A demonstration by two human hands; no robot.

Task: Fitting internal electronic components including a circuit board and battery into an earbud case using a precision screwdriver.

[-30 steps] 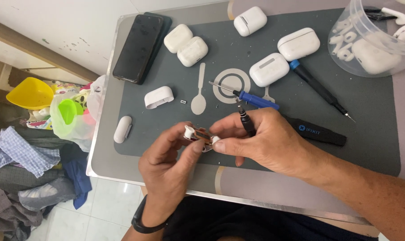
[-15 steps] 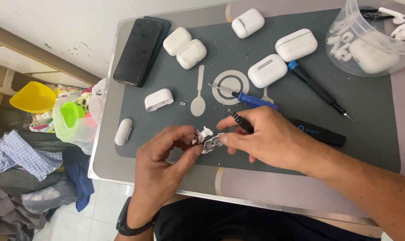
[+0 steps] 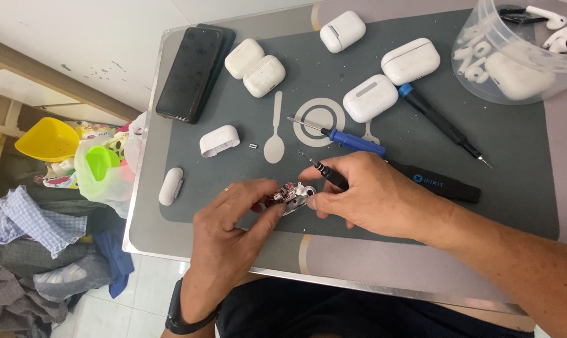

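The left hand (image 3: 230,247) and the right hand (image 3: 374,194) meet over the near edge of the grey work mat (image 3: 521,200), both pinching a small opened-up assembly (image 3: 288,195) between their fingertips — a scrap of white plastic shell with red and dark circuitry showing inside. It sits just above the mat, between the two thumbs. The right hand also grips a thin black screwdriver (image 3: 324,172), its metal tip pointing up and away from the part

The assembly looks very light and fragile; the exposed board and any fine leads would likely bend or tear under a squeeze, so the safer hold seems to be on the stiff white shell edges, not on the electronics. The glossy plastic is probably slippery in bare fingers

Around it lie hard, smooth, rounded things: several white earbud cases, one (image 3: 370,98) just beyond a blue-handled screwdriver (image 3: 339,136), and a loose white lid (image 3: 219,140) to the left. A black phone (image 3: 191,72) rests at the mat's far left corner. A clear plastic tub (image 3: 521,53) at the far right holds white earbuds and a case. The mat itself looks soft, matte and rubbery — dusted with pale specks
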